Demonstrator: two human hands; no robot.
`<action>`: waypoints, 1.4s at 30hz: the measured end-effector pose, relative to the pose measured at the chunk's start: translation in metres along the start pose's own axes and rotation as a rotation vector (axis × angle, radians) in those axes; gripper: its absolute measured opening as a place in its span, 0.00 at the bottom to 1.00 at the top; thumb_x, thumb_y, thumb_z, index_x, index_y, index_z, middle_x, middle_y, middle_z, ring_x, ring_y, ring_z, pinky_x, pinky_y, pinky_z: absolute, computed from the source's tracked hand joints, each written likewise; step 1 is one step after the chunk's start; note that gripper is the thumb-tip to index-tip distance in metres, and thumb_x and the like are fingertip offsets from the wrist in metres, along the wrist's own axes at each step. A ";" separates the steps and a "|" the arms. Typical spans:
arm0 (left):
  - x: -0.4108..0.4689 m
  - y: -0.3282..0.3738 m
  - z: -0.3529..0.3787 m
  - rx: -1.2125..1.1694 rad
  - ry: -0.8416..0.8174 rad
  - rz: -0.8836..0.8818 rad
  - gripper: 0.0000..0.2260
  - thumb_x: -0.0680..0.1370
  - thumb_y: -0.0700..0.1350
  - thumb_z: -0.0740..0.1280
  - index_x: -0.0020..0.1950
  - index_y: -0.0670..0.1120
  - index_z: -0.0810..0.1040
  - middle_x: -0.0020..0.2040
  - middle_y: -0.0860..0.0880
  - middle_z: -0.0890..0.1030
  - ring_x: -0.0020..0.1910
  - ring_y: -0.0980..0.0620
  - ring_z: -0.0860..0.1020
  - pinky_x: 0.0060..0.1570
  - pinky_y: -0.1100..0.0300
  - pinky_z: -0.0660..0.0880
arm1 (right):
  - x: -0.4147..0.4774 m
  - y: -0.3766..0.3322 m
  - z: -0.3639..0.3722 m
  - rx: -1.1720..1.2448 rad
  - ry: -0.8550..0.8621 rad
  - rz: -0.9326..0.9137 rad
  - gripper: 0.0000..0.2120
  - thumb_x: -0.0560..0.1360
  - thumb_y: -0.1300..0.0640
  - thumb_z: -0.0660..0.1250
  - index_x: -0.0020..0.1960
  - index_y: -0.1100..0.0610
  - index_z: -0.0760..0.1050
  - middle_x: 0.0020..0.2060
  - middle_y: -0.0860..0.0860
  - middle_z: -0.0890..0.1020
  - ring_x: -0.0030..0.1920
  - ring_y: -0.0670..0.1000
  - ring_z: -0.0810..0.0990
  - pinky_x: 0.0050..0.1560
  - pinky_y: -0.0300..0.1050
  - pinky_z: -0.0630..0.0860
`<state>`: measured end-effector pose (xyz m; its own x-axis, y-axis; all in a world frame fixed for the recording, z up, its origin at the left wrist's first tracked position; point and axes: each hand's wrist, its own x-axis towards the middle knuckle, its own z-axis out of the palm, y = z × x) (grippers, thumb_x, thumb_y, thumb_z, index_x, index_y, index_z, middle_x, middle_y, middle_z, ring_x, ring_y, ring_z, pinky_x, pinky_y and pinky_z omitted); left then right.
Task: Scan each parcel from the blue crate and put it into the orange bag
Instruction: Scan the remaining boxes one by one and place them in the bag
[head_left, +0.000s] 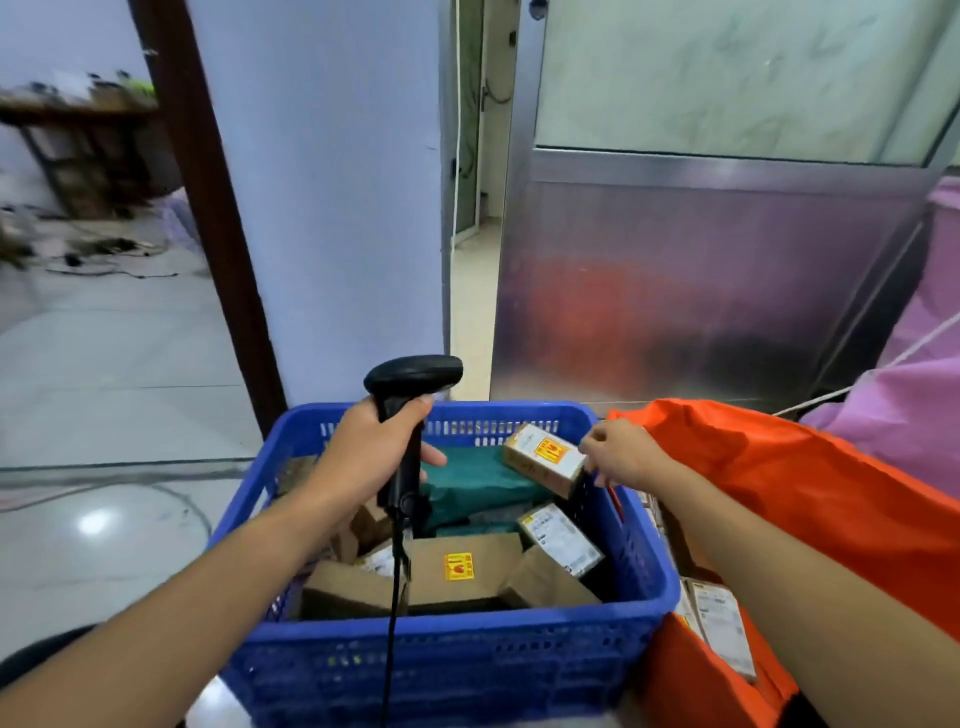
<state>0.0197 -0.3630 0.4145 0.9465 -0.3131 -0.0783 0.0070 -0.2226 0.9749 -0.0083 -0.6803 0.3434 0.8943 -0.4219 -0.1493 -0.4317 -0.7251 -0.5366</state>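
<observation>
At 6 o'clock blue slotted plastic crate (457, 654), at 4 orange fabric bag (779, 493). Black handheld scanner (413, 371); pale cardboard box (543, 457) carries yellow-red sticker (549, 448).

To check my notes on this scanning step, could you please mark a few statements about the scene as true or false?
1. The left hand grips the black scanner above the blue crate. True.
2. The blue crate is empty. False: several parcels lie in it.
3. The right hand pinches the small box with a yellow sticker at the crate's far right corner. True.
4. The orange bag sits to the left of the crate. False: it is on the crate's right.
</observation>
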 end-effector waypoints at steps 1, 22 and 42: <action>0.001 -0.005 -0.007 -0.005 0.014 -0.004 0.10 0.84 0.54 0.66 0.57 0.47 0.76 0.39 0.42 0.88 0.34 0.45 0.84 0.49 0.45 0.82 | 0.000 -0.004 0.004 -0.016 -0.001 -0.017 0.13 0.80 0.58 0.60 0.48 0.63 0.82 0.37 0.56 0.87 0.34 0.52 0.86 0.44 0.52 0.82; 0.039 -0.057 -0.022 -0.046 -0.013 -0.257 0.12 0.82 0.47 0.67 0.60 0.41 0.78 0.44 0.39 0.88 0.33 0.48 0.81 0.32 0.62 0.79 | 0.023 0.008 0.101 -0.545 -0.365 -0.057 0.22 0.79 0.41 0.68 0.60 0.60 0.80 0.55 0.58 0.84 0.55 0.60 0.81 0.55 0.54 0.78; 0.047 -0.058 -0.023 -0.055 -0.056 -0.262 0.09 0.80 0.47 0.69 0.54 0.42 0.80 0.43 0.42 0.88 0.36 0.48 0.83 0.42 0.56 0.81 | 0.016 0.039 0.146 -0.612 -0.507 -0.059 0.40 0.75 0.31 0.68 0.78 0.50 0.63 0.69 0.56 0.71 0.65 0.60 0.76 0.62 0.53 0.74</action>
<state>0.0716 -0.3436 0.3586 0.8910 -0.3020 -0.3389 0.2679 -0.2530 0.9296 0.0063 -0.6355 0.1987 0.7988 -0.1813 -0.5737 -0.2386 -0.9708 -0.0254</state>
